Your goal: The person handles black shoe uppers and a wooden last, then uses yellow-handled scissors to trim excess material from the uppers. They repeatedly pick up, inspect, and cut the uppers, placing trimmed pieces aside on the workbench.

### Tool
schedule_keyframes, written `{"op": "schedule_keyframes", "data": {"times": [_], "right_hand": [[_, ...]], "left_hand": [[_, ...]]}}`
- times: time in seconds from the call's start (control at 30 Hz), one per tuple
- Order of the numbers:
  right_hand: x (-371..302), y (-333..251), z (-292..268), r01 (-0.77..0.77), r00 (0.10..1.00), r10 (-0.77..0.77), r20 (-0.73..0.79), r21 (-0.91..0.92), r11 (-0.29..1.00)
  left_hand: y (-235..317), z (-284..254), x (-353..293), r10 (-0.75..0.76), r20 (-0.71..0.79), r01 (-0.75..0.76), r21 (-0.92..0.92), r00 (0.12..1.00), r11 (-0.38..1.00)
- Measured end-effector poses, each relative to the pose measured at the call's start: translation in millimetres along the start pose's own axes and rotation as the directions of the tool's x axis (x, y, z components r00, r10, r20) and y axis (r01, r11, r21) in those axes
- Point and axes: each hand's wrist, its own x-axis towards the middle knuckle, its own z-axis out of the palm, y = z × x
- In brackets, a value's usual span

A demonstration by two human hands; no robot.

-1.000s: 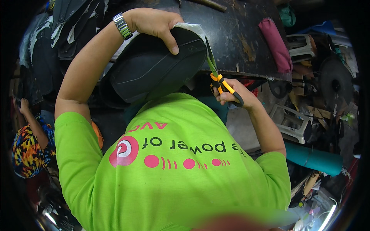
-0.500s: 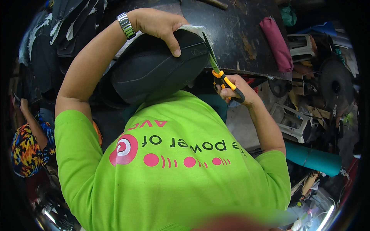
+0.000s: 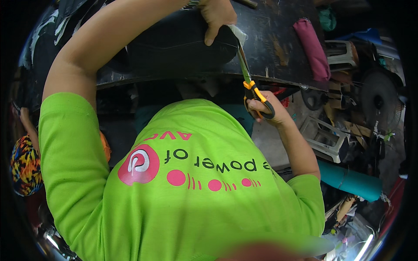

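Observation:
On the dark table [image 3: 261, 48] lies a black rounded piece of material [image 3: 174, 43] with a faint seam line and a white, frayed fabric edge [image 3: 237, 33] at its right end. My left hand [image 3: 220, 15] grips its far right part, thumb pressed on the top face, the other fingers out of sight. In my right hand [image 3: 267, 106] are scissors [image 3: 247, 74] with yellow and black handles. Their blades point up and away, at the right end of the piece beside the white edge. Whether the blades bite into the fabric I cannot tell.
A maroon roll [image 3: 312, 50] rests along the table's right side. To the right are a grey plastic stool [image 3: 326, 139], a fan [image 3: 379, 102] and a teal roll [image 3: 350, 180]. More black pieces [image 3: 48, 56] are piled at far left, near another person in a patterned garment [image 3: 26, 165].
The black piece has moved away from my body and down onto the table, with my left hand and arm reaching farther forward. The scissors have shifted slightly, still at its right end.

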Motion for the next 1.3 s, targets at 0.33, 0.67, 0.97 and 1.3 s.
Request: {"op": "schedule_keyframes", "data": {"times": [0.33,0.67,0.97,1.3], "right_hand": [[10,28,13,-0.161,0.985,0.17,-0.001,0.309,0.937],[14,18,1,-0.223,0.975,0.219,0.046,0.284,0.932],[9,-1,0,-0.299,0.954,0.294,0.059,0.256,0.919],[20,3,18,-0.258,0.959,0.283,-0.018,0.358,0.897]], "left_hand": [[17,57,30,0.0,-0.698,0.428,0.439,0.716,0.79],[60,167,18,-0.028,-0.844,0.548,0.322,0.535,0.772],[51,176,9,-0.007,-0.834,0.409,0.263,0.551,0.874],[51,174,16,-0.023,-0.876,0.32,0.151,0.482,0.935]]}}
